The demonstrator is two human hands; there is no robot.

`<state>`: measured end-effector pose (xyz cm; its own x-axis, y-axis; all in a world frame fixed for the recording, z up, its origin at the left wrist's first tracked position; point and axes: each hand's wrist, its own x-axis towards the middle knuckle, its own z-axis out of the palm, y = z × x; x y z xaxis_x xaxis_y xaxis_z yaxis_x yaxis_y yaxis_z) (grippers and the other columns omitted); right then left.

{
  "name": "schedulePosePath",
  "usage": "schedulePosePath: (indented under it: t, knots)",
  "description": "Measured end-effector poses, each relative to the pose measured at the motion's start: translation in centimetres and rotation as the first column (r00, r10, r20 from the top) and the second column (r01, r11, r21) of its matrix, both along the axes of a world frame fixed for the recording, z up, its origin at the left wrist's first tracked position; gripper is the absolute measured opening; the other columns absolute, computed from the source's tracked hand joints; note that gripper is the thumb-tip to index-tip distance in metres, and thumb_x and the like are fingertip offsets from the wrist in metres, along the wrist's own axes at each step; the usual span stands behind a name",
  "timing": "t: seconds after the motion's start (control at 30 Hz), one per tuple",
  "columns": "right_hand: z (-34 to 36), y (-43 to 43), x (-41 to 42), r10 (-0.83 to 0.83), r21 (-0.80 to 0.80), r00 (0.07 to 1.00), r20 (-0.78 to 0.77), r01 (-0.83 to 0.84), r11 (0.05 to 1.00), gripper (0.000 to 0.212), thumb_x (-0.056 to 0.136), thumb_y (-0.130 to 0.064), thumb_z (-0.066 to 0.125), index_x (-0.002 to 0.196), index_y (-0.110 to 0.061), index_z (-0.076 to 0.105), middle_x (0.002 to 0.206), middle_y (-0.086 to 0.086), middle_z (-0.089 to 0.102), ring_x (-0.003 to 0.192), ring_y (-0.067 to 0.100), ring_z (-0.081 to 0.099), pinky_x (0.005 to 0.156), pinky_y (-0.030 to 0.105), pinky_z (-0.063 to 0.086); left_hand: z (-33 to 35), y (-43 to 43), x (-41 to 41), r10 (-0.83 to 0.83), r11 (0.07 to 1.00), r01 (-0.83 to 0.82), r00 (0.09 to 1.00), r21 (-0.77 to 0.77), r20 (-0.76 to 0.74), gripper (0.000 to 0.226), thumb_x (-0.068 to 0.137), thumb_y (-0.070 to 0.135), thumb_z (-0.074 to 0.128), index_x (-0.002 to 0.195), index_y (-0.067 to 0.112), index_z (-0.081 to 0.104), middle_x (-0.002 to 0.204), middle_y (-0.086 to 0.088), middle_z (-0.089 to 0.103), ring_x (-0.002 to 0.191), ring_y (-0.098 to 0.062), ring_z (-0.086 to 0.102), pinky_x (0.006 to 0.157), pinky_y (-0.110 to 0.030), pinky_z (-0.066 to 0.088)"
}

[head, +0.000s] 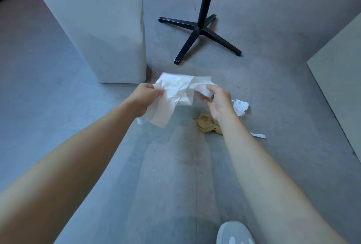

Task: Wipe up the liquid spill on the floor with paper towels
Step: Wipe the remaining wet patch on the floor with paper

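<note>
Both hands hold one white paper towel [175, 91] up in the air over the floor [78, 126], just in front of the white bin [101, 29]. The left hand [145, 97] pinches the towel's left edge, fingers [158, 92] curled onto the thumb, and a loose flap hangs down below it. The right hand [216, 101] has its fingers curled round the bunched right end. The towel's long axis runs left to right between the two hands, partly spread and creased.

The coming move turns on what lies below. A brown, soaked-looking wad [207, 124] sits on the floor directly under the right wrist, nearer the person than the held towel, so the right hand is the closer one. Just beside it, toward the person, the floor looks faintly darker; whether that is wet I cannot tell. I judge the fresh towel has to go down and back toward that patch.

A white crumpled wad [241, 107] lies just right of the right hand, and a small white scrap [257, 135] further right. A black stand [199, 29] is behind.
</note>
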<state>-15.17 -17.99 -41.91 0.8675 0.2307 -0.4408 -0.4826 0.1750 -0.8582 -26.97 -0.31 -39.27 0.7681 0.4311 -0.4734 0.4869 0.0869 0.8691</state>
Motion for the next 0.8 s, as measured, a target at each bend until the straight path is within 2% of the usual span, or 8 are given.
schedulePosePath:
  t: [0.13, 0.2, 0.37, 0.43, 0.53, 0.67, 0.73, 0.8]
  knots:
    - [0.8, -1.7, -0.7, -0.059, 0.052, 0.998, -0.031, 0.06, 0.997, 0.011, 0.093, 0.0, 0.047, 0.088, -0.006, 0.055, 0.083, 0.013, 0.063, 0.064, 0.024, 0.066, 0.065, 0.034, 0.057, 0.1, 0.4, -1.5, 0.002, 1.0, -0.002, 1.0, -0.015, -0.007, 0.016, 0.091, 0.019, 0.065, 0.082, 0.005, 0.067, 0.071, -0.006, 0.064, 0.056, -0.018, 0.06, 0.054, -0.023, 0.049]
    - [0.6, -2.7, -1.1, -0.063, -0.006, 0.998, -0.022, 0.063, 0.998, 0.014, 0.094, 0.0, 0.047, 0.088, -0.009, 0.056, 0.081, 0.01, 0.061, 0.061, 0.02, 0.061, 0.061, 0.031, 0.055, -0.2, 0.5, -2.3, 0.021, 0.999, -0.021, 1.0, 0.027, -0.014, 0.02, 0.09, 0.025, 0.066, 0.084, 0.006, 0.068, 0.071, -0.006, 0.064, 0.06, -0.02, 0.058, 0.059, -0.026, 0.048]
    - [0.0, -5.2, -1.9, -0.2, -0.145, 0.98, -0.011, 0.196, 0.97, 0.023, 0.093, 0.003, 0.04, 0.078, -0.01, 0.05, 0.073, 0.01, 0.054, 0.052, 0.017, 0.051, 0.058, 0.029, 0.051, -1.1, 0.6, -3.2, 0.119, 0.966, -0.107, 0.992, 0.233, -0.037, 0.03, 0.092, 0.028, 0.06, 0.067, 0.012, 0.059, 0.065, -0.003, 0.053, 0.056, -0.018, 0.045, 0.053, -0.024, 0.034]
    - [-1.1, -6.5, -2.3, -0.16, -0.287, 0.987, 0.0, 0.153, 0.946, 0.017, 0.091, 0.002, 0.043, 0.083, -0.01, 0.052, 0.076, 0.009, 0.056, 0.054, 0.018, 0.053, 0.058, 0.03, 0.05, -1.7, 1.1, -3.4, 0.133, 0.949, -0.12, 0.991, 0.292, -0.025, 0.029, 0.093, 0.027, 0.058, 0.069, 0.012, 0.054, 0.065, -0.006, 0.046, 0.058, -0.02, 0.039, 0.053, -0.026, 0.03]
    - [-3.9, -8.3, -3.6, 0.01, -0.581, 0.997, -0.075, -0.052, 0.812, 0.014, 0.088, -0.006, 0.048, 0.096, -0.009, 0.059, 0.079, 0.006, 0.061, 0.05, 0.014, 0.058, 0.049, 0.026, 0.046, -2.0, 1.3, -3.8, 0.1, 0.902, -0.068, 0.993, 0.427, -0.054, 0.032, 0.094, 0.023, 0.053, 0.066, 0.013, 0.041, 0.059, -0.003, 0.031, 0.056, -0.019, 0.029, 0.051, -0.029, 0.02]
    - [-6.9, -10.3, -6.0, 0.075, -0.797, 0.972, -0.221, -0.224, 0.56, 0.026, 0.086, -0.006, 0.048, 0.109, -0.004, 0.059, 0.089, 0.01, 0.062, 0.062, 0.023, 0.063, 0.049, 0.025, 0.045, -2.0, 1.0, -4.1, 0.02, 0.871, 0.031, 0.995, 0.49, -0.098, 0.038, 0.095, 0.027, 0.052, 0.062, 0.012, 0.04, 0.055, -0.002, 0.035, 0.053, -0.021, 0.032, 0.05, -0.03, 0.021]
    - [-7.3, -10.7, -7.1, 0.079, -0.871, 0.97, -0.23, -0.241, 0.428, 0.033, 0.083, -0.006, 0.05, 0.114, -0.003, 0.058, 0.095, 0.012, 0.063, 0.083, 0.03, 0.067, 0.062, 0.031, 0.051, -2.1, 0.9, -4.1, 0.005, 0.873, 0.047, 0.994, 0.485, -0.106, 0.034, 0.095, 0.03, 0.054, 0.068, 0.01, 0.048, 0.058, -0.003, 0.039, 0.056, -0.022, 0.036, 0.052, -0.029, 0.024]
    - [-7.2, -10.4, -7.8, 0.093, -0.942, 0.977, -0.193, -0.211, 0.26, 0.04, 0.08, -0.008, 0.054, 0.12, -0.005, 0.052, 0.115, 0.014, 0.059, 0.105, 0.034, 0.06, 0.079, 0.036, 0.05, -2.1, 0.8, -4.0, -0.014, 0.873, 0.061, 0.995, 0.484, -0.101, 0.035, 0.095, 0.032, 0.053, 0.068, 0.011, 0.048, 0.059, -0.003, 0.039, 0.057, -0.022, 0.035, 0.053, -0.029, 0.023]
